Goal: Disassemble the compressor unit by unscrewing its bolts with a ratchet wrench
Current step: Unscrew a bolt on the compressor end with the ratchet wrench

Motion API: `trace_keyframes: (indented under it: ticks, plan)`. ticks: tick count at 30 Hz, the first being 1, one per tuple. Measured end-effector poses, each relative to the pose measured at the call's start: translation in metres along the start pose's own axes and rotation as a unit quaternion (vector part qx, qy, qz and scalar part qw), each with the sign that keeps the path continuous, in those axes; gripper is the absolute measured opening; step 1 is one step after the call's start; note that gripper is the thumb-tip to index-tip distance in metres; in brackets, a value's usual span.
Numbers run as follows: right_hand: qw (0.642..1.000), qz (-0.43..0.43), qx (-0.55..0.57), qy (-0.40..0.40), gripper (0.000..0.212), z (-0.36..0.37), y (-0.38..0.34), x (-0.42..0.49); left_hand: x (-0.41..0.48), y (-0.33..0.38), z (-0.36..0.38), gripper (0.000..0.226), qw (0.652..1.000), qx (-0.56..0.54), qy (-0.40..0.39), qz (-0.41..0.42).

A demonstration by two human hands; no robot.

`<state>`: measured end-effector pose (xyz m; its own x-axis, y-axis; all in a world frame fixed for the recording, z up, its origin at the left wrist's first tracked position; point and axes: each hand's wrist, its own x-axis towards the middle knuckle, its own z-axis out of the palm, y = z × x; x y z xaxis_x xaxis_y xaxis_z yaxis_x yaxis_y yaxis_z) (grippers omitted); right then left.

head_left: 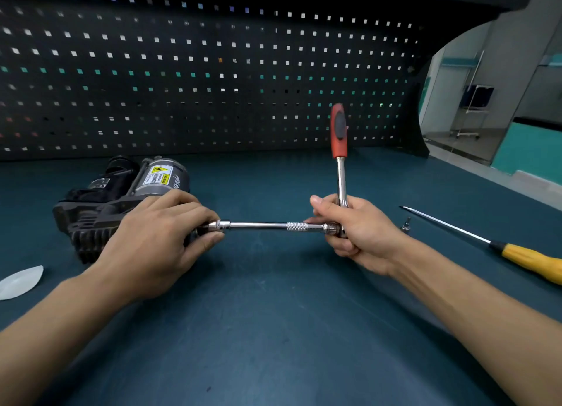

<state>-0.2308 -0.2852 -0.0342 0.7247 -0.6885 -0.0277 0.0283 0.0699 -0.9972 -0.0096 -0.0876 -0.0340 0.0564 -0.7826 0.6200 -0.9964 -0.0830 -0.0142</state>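
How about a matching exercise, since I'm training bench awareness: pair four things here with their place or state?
1 ratchet wrench
2 screwdriver
3 compressor unit
4 extension bar

A lies on the bench, far right
B horizontal, from left hand to right hand
C red handle points up
D behind the left hand

Pairs: 1-C, 2-A, 3-D, 4-B.

Left grip curled in a pinch, right grip wrapped closed, thumb raised
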Motion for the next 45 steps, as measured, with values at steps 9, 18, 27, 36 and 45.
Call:
trace_keyframes:
  ticks: [9, 18, 27, 36, 45]
  plan:
    - [0.928, -0.301, -0.219, 0.025, 0.019, -0.007, 0.009, 0.004, 0.0, 0.0, 0.0, 0.036, 1.0, 0.011, -0.006, -0.004]
    - [0.891, -0.317, -0.323, 0.034, 0.014, -0.01, 0.013, 0.005, 0.0, 0.002, 0.0, 0.037, 1.0, 0.018, -0.001, -0.004]
    - [0.976, -0.166, -0.127, 0.059, 0.049, 0.002, 0.003, 0.001, 0.001, -0.003, 0.0, 0.04, 1.0, -0.013, 0.006, 0.018]
    - [0.999, 0.029, -0.016, 0.029, 0.057, 0.001, -0.003, 0.001, 0.001, -0.003, -0.001, 0.04, 0.999, -0.02, 0.011, 0.026]
    - [0.982, 0.174, 0.07, -0.032, 0.036, -0.004, -0.005, 0.002, 0.0, -0.006, 0.0, 0.038, 0.999, -0.022, 0.008, 0.029]
